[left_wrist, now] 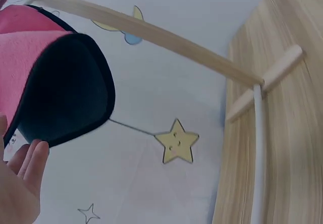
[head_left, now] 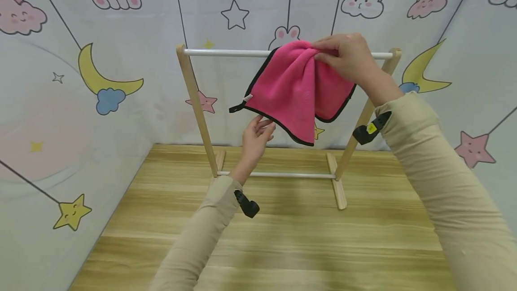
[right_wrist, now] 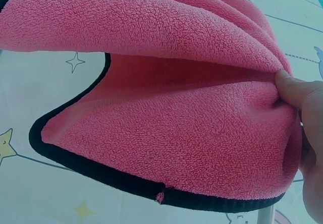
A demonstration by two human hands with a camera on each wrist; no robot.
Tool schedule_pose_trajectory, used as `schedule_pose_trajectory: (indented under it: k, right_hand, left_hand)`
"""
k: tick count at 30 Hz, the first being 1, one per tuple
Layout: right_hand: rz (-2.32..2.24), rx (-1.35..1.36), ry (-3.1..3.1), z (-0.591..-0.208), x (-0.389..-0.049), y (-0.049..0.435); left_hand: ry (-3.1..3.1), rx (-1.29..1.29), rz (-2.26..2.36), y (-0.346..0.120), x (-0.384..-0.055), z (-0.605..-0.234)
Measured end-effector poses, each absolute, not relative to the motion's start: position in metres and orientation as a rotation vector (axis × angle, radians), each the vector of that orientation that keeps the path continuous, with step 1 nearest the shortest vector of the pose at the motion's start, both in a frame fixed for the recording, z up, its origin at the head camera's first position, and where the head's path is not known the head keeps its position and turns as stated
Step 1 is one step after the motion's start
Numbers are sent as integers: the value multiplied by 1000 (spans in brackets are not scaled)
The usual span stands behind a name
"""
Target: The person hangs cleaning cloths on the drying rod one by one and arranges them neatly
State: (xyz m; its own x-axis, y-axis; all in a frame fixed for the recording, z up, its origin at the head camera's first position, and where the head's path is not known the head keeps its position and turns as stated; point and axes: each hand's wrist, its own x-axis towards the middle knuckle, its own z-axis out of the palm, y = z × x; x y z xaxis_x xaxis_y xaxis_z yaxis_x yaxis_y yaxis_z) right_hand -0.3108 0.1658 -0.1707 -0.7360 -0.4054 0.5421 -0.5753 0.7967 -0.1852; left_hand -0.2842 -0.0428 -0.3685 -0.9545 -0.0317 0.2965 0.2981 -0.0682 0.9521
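Note:
A pink plush towel (head_left: 282,89) with black edging hangs in folds in front of the rack's top bar. My right hand (head_left: 347,55) pinches it near its upper middle, thumb on the near side in the right wrist view. The towel's left corner carries a black loop (head_left: 236,108) and a small white tag. My left hand (head_left: 256,136) is under the lower left edge, fingers loosely bent and not curled round the cloth. In the left wrist view its fingertips (left_wrist: 38,151) lie at the black edging, beside the towel's dark underside (left_wrist: 70,93); whether they touch I cannot tell.
The rack has wooden side posts (head_left: 198,111), a white top bar (head_left: 226,53), a white lower bar (head_left: 282,175) and wooden feet (head_left: 338,187). It stands on a wood-grain surface (head_left: 282,237). A cartoon-printed white backdrop (head_left: 153,35) rises close behind and at the sides.

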Motion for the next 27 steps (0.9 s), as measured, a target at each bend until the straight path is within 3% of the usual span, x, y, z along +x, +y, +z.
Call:
schedule_pose_trajectory:
  k: [11, 27]
  right_hand:
    - [499, 732, -2490, -172, -313, 168]
    - [585, 716, -2424, -175, -313, 167]
  left_hand:
    - [-1666, -196, -2264, -32, -280, -361]
    - [-1681, -366, -1603, -66, -267, -318]
